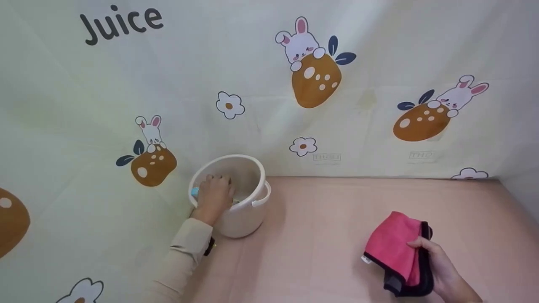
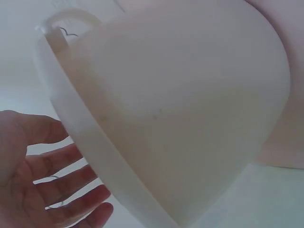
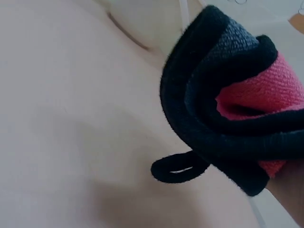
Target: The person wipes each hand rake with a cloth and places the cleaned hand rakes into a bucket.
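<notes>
A white bucket with a side handle stands at the back left. My left hand reaches over its near rim, knuckles up at the bucket's mouth. In the left wrist view the left hand's fingers are spread and loosely bent beside the rim, with no object seen among them. A small light-blue thing shows inside the rim beside that hand. On the right, my right hand grips a folded pink towel with black edging, thumb on top. Its black hanging loop and grey inner side show in the right wrist view.
A pale pink tabletop lies beneath the bucket and towel. Behind and to the left, a light sheet printed with rabbits, fruit and flowers rises as a wall close to the bucket.
</notes>
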Demonstrator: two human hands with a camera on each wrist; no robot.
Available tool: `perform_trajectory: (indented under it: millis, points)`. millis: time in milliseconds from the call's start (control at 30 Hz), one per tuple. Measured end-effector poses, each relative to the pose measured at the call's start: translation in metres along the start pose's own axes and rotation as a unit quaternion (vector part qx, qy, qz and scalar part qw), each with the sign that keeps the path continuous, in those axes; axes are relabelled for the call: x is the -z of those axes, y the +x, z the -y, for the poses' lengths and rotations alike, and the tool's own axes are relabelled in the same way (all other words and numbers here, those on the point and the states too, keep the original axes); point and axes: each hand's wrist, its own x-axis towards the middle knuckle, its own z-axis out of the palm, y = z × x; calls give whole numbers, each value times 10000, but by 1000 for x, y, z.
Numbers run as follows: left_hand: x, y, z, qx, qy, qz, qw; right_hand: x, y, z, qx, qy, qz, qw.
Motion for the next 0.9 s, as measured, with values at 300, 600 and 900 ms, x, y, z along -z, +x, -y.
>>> perform_trajectory:
  millis: [300, 600, 900]
  points:
    - [0, -12, -46, -553, -668, -832, 9928, 19, 14, 15, 21, -1132, -713, 9910]
    - [-9, -38, -104, -1309, -909, -579, 9855, 33, 25, 22, 321, -2074, -1668, 9634]
    - [-33, -64, -147, -1646, -1379, 83, 9766, 68, 24, 41, 321, -3232, -2711, 9061]
